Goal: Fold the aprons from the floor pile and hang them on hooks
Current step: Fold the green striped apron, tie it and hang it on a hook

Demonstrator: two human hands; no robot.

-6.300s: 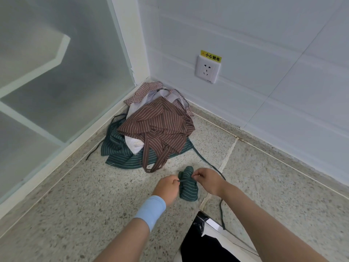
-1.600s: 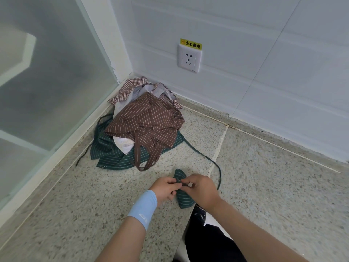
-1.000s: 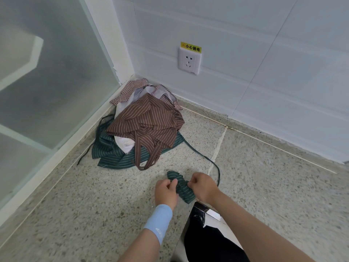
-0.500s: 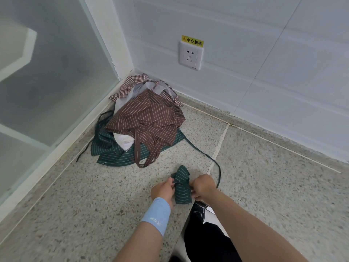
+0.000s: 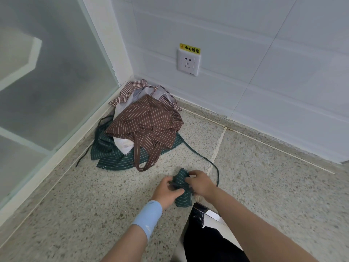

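A small folded bundle of green striped apron [image 5: 182, 196] lies between my hands, just above the speckled floor. My left hand [image 5: 166, 191], with a light blue wristband, grips its left side. My right hand [image 5: 201, 183] pinches the top right of the bundle. A thin green strap [image 5: 205, 160] runs from the bundle back to the pile. The pile of aprons [image 5: 143, 127] sits in the corner: a brown striped one on top, green striped underneath, checked and white cloth behind.
A frosted glass partition [image 5: 47, 87] bounds the left side. The white tiled wall carries a socket [image 5: 188, 62] with a yellow warning label. My knee in dark trousers [image 5: 205, 241] is at the bottom, with open speckled floor [image 5: 273, 186] to the right.
Both hands have kept working the green bundle, turning and tightening it. My left hand has closed further over its left side, and the view has shifted slightly.
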